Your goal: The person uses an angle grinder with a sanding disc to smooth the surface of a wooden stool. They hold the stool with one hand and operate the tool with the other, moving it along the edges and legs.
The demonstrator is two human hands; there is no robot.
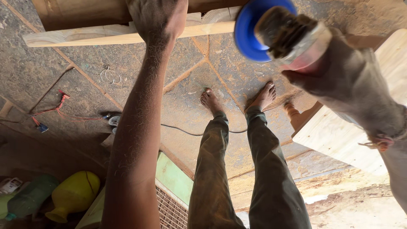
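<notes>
Hands at a wooden plank

The left hand (157, 19) presses flat on the wooden plank (85, 36); the right hand (339, 74), wrapped in cloth, grips an angle grinder (282, 36), its blue disc just beside the plank's end.

Sanding disc (248, 32) bright blue, tool head (292, 36) dust-coated grey-brown. Plank (85, 38) pale yellow wood. Floor (199, 80) grey-brown stone, orange sawdust along joints. Trousers (237, 169) dark olive. Near left: yellow jug (75, 193), green bottle (29, 197). Red wire (59, 106) far left. Panel (339, 135) light plywood, right.
</notes>
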